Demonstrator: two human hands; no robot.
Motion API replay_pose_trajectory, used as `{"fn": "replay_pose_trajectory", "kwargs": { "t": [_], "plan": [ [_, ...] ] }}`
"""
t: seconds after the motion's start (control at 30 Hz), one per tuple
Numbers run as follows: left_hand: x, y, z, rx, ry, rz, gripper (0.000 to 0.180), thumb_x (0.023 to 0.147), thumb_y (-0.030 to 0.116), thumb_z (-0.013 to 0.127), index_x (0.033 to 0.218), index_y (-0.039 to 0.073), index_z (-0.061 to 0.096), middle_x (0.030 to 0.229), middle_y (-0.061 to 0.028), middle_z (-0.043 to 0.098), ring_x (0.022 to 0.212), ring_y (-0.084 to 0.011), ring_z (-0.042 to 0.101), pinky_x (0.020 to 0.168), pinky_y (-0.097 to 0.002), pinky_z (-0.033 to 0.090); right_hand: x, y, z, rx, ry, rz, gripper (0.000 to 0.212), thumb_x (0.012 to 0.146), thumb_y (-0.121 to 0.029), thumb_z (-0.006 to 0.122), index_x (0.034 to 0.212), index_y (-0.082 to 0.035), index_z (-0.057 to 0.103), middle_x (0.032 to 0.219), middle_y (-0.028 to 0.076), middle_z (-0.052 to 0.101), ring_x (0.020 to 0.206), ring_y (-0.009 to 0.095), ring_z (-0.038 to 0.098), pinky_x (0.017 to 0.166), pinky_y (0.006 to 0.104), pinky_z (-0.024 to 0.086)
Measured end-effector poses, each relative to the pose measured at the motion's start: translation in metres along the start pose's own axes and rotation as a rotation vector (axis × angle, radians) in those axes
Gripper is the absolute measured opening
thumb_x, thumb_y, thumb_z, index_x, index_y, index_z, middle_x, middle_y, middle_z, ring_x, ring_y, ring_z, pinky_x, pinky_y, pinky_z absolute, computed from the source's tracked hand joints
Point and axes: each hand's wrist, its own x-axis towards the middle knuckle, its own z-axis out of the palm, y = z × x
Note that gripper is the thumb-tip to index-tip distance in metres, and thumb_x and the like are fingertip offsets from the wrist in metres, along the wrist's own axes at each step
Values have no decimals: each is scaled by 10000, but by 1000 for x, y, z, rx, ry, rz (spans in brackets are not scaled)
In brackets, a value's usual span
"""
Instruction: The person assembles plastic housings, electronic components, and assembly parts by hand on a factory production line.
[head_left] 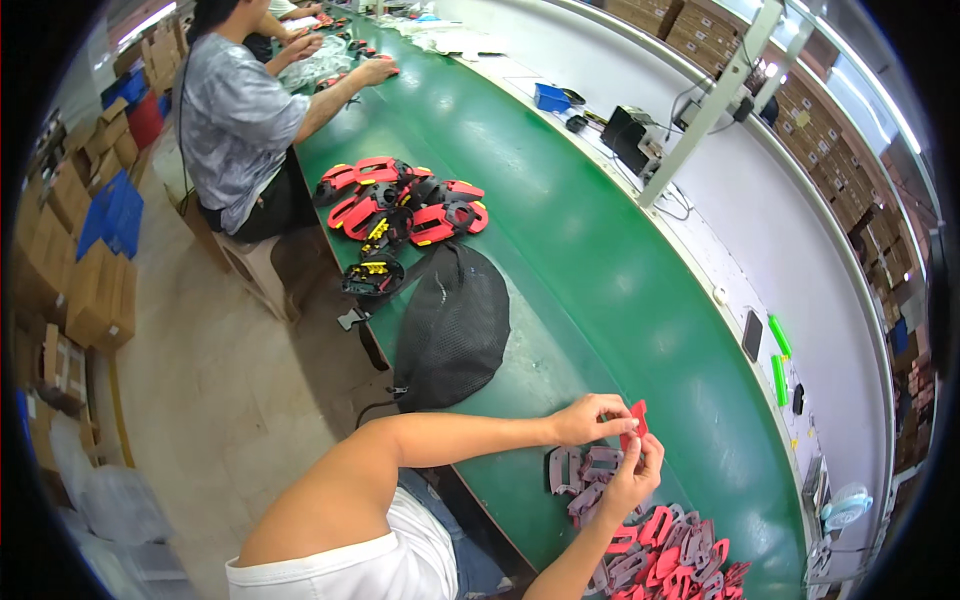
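Observation:
My left hand [588, 419] and my right hand [634, 476] meet over the green table. Between them is a small red plastic part [640, 410], pinched by the fingertips of both. Close below my hands lies a heap of red plastic parts [660, 560], mixed with grey ones. Several loose grey plastic parts [566, 468] lie at the heap's near left side. Finer detail of the held piece is covered by my fingers.
A black mesh bag [455, 325] lies on the green table [570, 270] to my left. Beyond it sits a pile of red and black assemblies [410, 205]. A co-worker [240, 120] sits farther along. A phone [752, 335] and green objects [780, 380] rest on the right ledge.

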Motion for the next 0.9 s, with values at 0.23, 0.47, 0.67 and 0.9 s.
{"fn": "replay_pose_trajectory", "kwargs": {
  "t": [0.23,0.47,0.67,0.9],
  "plan": [
    [3,3,4,169,14,79,314,818,295,646,968,20,643,889,-72,582,727,-146,565,599,-254,458,1,2,-4,-102,-1,12,121,863,-66,572,904,46,594,980,78,550,758,110,518,594,226,412],
    [3,-3,3,173,-2,119,354,788,318,678,960,11,648,854,-74,577,708,-151,559,604,-280,452,-2,-1,9,-86,-67,-20,112,824,-20,588,916,43,594,1012,94,540,835,146,550,637,238,455],
    [7,5,3,105,-42,90,317,778,305,695,917,22,664,808,-58,566,673,-135,536,573,-268,434,-4,-7,1,-205,-65,-106,146,825,14,550,962,38,597,1016,90,550,834,139,555,635,226,436],
    [3,-2,3,176,-24,84,329,788,306,684,925,8,651,800,-75,561,658,-153,545,573,-275,441,-2,3,-1,-212,-105,-88,168,798,30,491,932,45,592,985,95,546,797,143,535,614,231,411]
  ]
}}
